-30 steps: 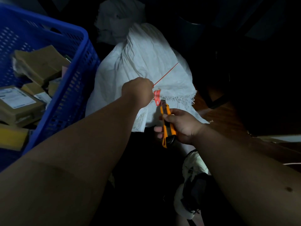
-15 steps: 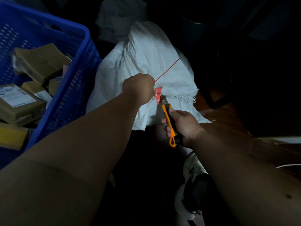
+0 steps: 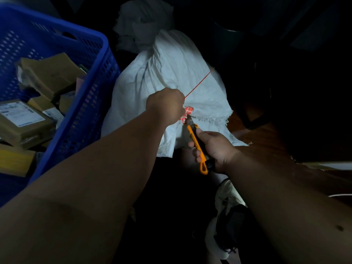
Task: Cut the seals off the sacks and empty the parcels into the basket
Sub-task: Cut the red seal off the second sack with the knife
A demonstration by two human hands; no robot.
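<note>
Nearest the camera, both bare forearms reach forward over a dark floor, and a pale shoe (image 3: 227, 204) shows low down beside the right forearm. The right hand (image 3: 215, 151) is curled round an orange knife (image 3: 198, 147), thumb lying along the top of the handle, fingers wrapped underneath. The knife points up and away, and its dark tip sits right at the red seal (image 3: 187, 113); whether the blade actually touches the seal cannot be told in this light.

The left hand (image 3: 165, 104) is closed in a fist just left of the seal, knuckles up, gripping the gathered neck of the white sack (image 3: 165, 73) where the seal is fixed. What exactly its fingers pinch is hidden under the hand. A thin red tie (image 3: 198, 85) runs from beside the fist up and to the right across the sack cloth.

The sack stands beyond the hands, bunched and creased, its frayed edge hanging to the right of the seal. A second pale sack (image 3: 141, 21) lies behind it in the dark.

To the left, the blue basket (image 3: 95, 88) stands just beside the sack, with brown parcels (image 3: 47, 73) piled inside it, some bearing white labels.
</note>
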